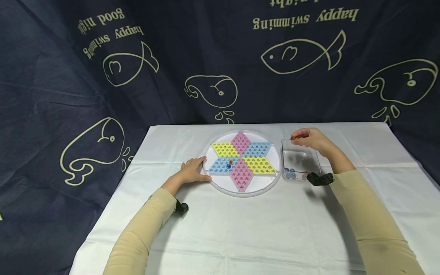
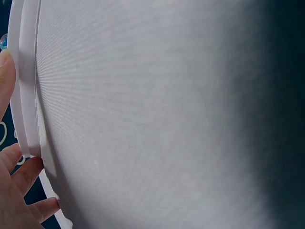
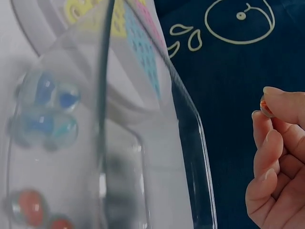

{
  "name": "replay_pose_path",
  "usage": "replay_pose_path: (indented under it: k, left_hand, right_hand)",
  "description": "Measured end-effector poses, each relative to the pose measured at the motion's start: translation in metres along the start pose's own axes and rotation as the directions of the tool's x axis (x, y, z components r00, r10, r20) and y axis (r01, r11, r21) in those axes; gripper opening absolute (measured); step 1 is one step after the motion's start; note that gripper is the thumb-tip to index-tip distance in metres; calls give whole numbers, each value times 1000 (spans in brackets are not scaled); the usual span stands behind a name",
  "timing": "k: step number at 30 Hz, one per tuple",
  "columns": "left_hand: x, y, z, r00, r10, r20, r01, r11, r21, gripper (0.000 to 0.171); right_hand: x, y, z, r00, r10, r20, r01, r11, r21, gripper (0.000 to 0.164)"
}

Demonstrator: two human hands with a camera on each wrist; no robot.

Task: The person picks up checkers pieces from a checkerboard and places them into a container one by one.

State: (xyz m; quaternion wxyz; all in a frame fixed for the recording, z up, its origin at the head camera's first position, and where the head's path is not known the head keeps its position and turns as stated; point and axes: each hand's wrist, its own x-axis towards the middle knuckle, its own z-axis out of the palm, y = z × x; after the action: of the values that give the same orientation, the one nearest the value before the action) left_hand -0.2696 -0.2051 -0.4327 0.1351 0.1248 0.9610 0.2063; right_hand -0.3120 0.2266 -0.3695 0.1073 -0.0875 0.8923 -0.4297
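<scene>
In the head view, the left grip [image 1: 191, 171] has thumb and forefinger spread apart, both at the rim of a round Chinese checkers board [image 1: 259, 182] that lies directly to its right on the desk [image 1: 254, 236], which is covered in white cloth. On the board's blue triangle nearest this grip sit an orange marble [image 1: 231, 162] and, just beside it, a blue marble [image 1: 228, 166]. The right grip [image 1: 313, 139] is at the far edge of a clear plastic box [image 1: 302, 156], pinching a reddish marble [image 1: 293, 138]. The box stands below this grip and toward the person, just beside the board; blue marbles [image 1: 290, 173] and red marbles [image 1: 304, 175] lie along its near side. Beyond both grips hangs a dark curtain [image 1: 206, 46] printed with fish and whales.

In the left wrist view, the thumb rests by the board's white rim, and the other fingers fan out below it along the same edge. A marble shows past the thumb tip.

In the right wrist view, the reddish marble is pressed between thumb and forefinger, with the remaining fingers curled beneath. The box rises beside this grip, its blue and red marbles slightly blurred, and the board shows through its clear wall.
</scene>
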Motion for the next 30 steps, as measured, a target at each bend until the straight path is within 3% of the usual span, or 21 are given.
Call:
replay_pose_path:
  k: [17,25,30]
  left_hand:
    - [1,-1,0,1000,7,-4,-7,1000,0,94]
    - [0,0,0,1000,2,-1,-2,1000,-6,95]
    - [0,-1,0,1000,1,5,-1,1000,-6,94]
  right_hand:
    - [-17,20,-22,1000,15,-15,-14,1000,19,47]
    - [-16,24,-24,1000,13,-23,-12,999,40,27]
    - [-13,25,-23,1000,20,-23,-20,999,29,30]
